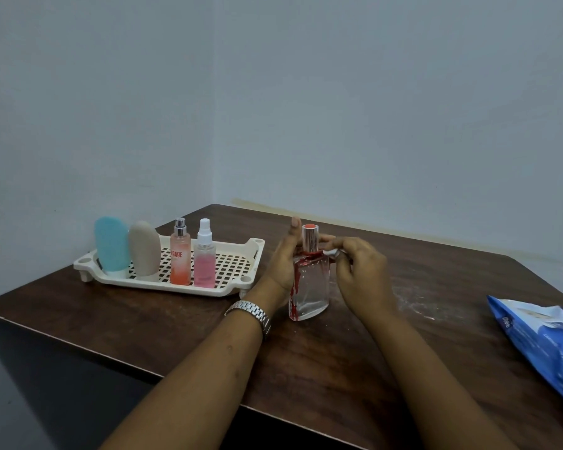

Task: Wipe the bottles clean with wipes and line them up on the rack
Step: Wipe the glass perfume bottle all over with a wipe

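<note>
The glass bottle (311,287) stands upright on the brown table (306,368), right between the two hands. It is clear glass with red streaks down its left side. It has a shiny silver cap (309,237) with a red top.

The left hand (283,261) holds the bottle from the left. Its palm is against the glass, its fingers go round the back, and its thumb points up beside the cap. A silver watch (251,311) is on that wrist.

The right hand (361,271) is on the other side of the bottle. Its fingers are curled and pinch a small white wipe (330,253). The wipe touches the top corner of the bottle, just under the cap.

To the left stands a cream rack (241,280) with little square holes. Four things stand on it in a row, near each other. First comes a blue tube (111,245), then a beige tube (144,248). Both tubes stand on their caps. Next is an orange spray bottle (180,258). It has red letters that end in "GAGE", but the first letters are hard to read. Last is a pink spray bottle (204,261) with a white top. Its label is too small to read.

A blue pack of wipes (540,339) lies at the right edge of the table, well apart from the hands. It has white writing on it, but it is too small and turned sideways, so I cannot read it.
</note>
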